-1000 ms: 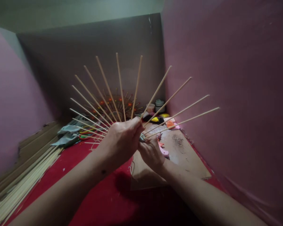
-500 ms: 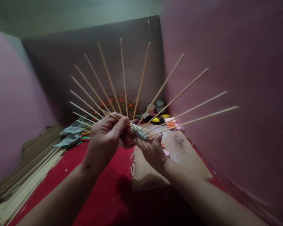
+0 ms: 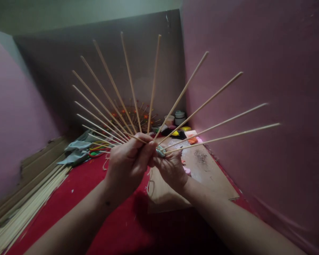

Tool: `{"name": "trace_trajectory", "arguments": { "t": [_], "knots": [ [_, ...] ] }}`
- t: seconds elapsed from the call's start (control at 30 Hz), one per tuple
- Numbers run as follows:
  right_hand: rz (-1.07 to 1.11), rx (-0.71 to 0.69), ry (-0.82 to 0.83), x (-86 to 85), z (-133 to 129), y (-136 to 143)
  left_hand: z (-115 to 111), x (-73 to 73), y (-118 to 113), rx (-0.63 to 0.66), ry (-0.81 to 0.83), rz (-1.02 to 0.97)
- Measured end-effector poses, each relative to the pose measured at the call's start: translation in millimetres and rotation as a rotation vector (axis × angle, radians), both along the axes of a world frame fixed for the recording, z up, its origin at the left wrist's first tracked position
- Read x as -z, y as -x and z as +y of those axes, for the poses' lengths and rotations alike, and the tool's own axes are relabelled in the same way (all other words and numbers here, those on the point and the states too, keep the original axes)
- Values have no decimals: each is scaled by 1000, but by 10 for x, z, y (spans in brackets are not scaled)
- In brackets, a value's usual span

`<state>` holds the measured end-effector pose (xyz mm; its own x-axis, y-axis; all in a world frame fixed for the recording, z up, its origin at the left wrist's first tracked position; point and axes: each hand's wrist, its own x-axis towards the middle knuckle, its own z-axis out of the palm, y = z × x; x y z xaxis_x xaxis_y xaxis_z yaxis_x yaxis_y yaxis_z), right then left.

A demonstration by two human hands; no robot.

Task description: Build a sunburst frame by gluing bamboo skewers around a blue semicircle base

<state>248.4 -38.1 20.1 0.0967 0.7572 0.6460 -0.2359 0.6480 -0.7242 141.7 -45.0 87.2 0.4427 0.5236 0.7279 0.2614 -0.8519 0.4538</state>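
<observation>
In front of me, a fan of thin wooden sticks (image 3: 130, 83) radiates from a small pale blue-green piece (image 3: 161, 151). My right hand (image 3: 171, 168) grips that piece from below and the right; its fingertips are mostly hidden behind my left hand. My left hand (image 3: 130, 161) is closed in a pinch over the piece, thumb against the fingers. One short-looking stick (image 3: 135, 137) passes between this thumb and forefinger and points up to the left. Most of the blue-green piece is covered by my left fingers.
A brown board (image 3: 170, 196) lies on the red floor covering (image 3: 117, 219). Long pale sticks (image 3: 39, 202) lie along the left beside cardboard (image 3: 42, 154). Against the back wall stand a stick-spiked decoration (image 3: 138, 115) and a lidded jar (image 3: 179, 117). Grey-green cloth (image 3: 76, 148) lies at left.
My left hand has shifted right along the blue-green piece and now covers more of it. The fan of sticks has tilted and appears larger and wider.
</observation>
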Motion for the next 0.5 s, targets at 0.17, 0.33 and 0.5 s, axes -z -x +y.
{"name": "trace_trajectory", "arguments": {
  "t": [0.17,0.33,0.5],
  "knots": [
    [-47,23,20,-4,-22,-6,5,18,22,-36,-65,87],
    [-80,56,52,22,-12,-14,-8,41,15,-50,-209,167],
    [-112,116,49,69,10,-15,37,59,6,-78,-437,309]
  ]
}}
